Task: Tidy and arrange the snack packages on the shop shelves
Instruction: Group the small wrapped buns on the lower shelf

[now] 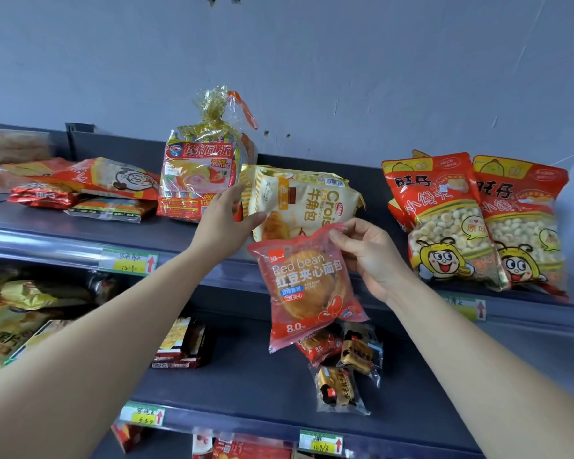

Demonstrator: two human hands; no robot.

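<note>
Head cam: the only view. It looks at dark shop shelves w/ a grey wall behind.
Your L hand [224,223]: up at the top shelf [63,240]. Thumb is in front and fingers behind the left edge of the croissant bag [307,200], gripping it.
Croissant bag: cream/yellow, mid top shelf, tilted, just right of the tied cake bag [201,177].
Your R hand [370,256]: nearer than the L and to its right. Thumb + forefinger pinch the top right corner of the red bean bread pack [307,286]; other fingers loosely curled.
Red bean bread pack: hangs tilted from that pinch, in the air in front of the top shelf's edge. Its top overlaps the croissant bag's lower part; touching or not, can't tell.
Tied cake bag: upright, clear w/ a gold twisted top.
Bee bags [444,220]: two red ones, right end of top shelf, leaning back, side by side, overlapping.
Cartoon-face pack [113,177]: red, flat, left part of top shelf, lying over smaller packs.
Small wrapped cakes [342,389]: on the lower shelf, below the hanging pack.
Price tags [130,261]: green/yellow w/ red arrows, on the shelf rims.
</note>
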